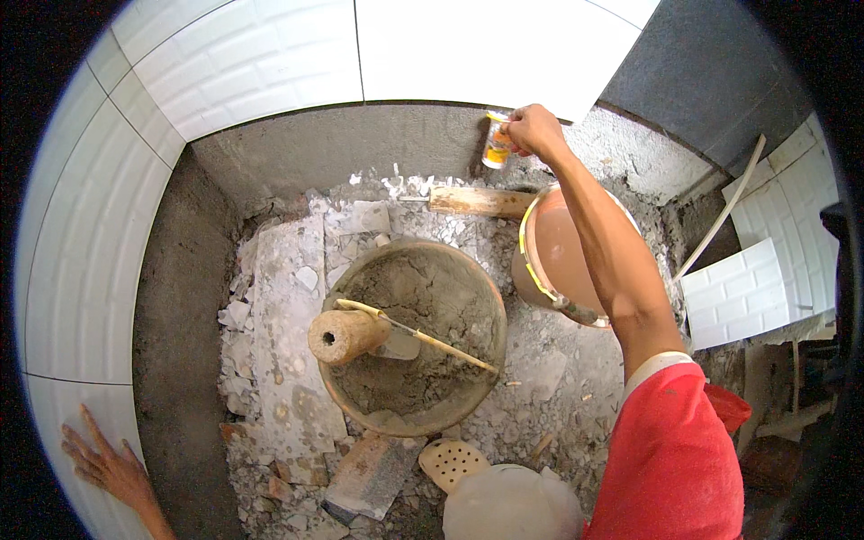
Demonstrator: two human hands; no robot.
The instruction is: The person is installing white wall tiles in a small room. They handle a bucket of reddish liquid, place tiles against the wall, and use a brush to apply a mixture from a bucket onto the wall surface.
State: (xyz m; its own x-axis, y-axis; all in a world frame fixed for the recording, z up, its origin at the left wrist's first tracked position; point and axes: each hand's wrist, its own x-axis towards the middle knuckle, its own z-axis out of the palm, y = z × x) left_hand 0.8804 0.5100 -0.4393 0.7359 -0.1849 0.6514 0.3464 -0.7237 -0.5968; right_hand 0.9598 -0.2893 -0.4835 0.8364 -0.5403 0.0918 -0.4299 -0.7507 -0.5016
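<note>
My right hand point(537, 132) is closed around the rim of a small plastic cup point(495, 144) with yellow and orange print. It holds the cup up near the bare cement strip below the white wall tiles, beyond a bucket point(531, 261) of brownish water. My left hand point(112, 468) rests with fingers spread on a white tile point(85, 409) at the lower left. Between my arms stands a round basin point(328, 378) of grey mortar point(441, 297). A trowel with a thick, mortar-caked handle point(346, 337) lies in it, beside a thin yellowish stick point(450, 349).
Broken rubble point(297, 360) covers the floor around the basin. A wooden block point(477, 200) lies behind it, and a broken brick point(373, 472) in front. My tan clog point(453, 463) shows near the lower edge. Loose white tiles point(738, 292) and a thin pole point(724, 207) lean at the right.
</note>
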